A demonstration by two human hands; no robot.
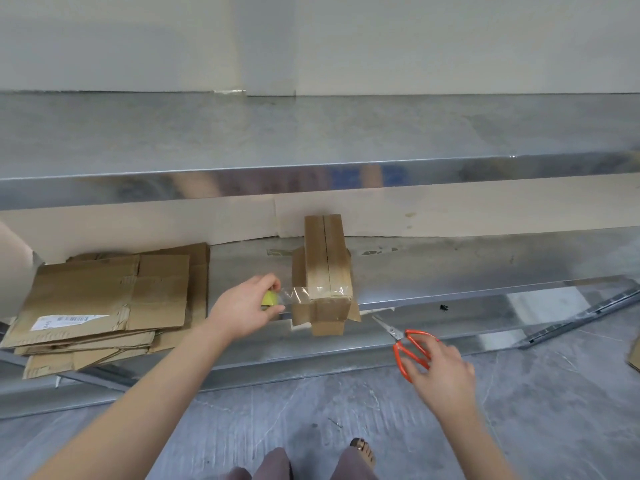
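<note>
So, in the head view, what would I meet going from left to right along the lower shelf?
Cardboard stack → left hand → tape roll → box → scissors → right hand.

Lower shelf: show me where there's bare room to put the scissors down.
Widest bare stretch: the lower shelf right of the box. The gap between the flattened cardboard and the box is crowded by the left hand and tape. The upper shelf is bare.
</note>
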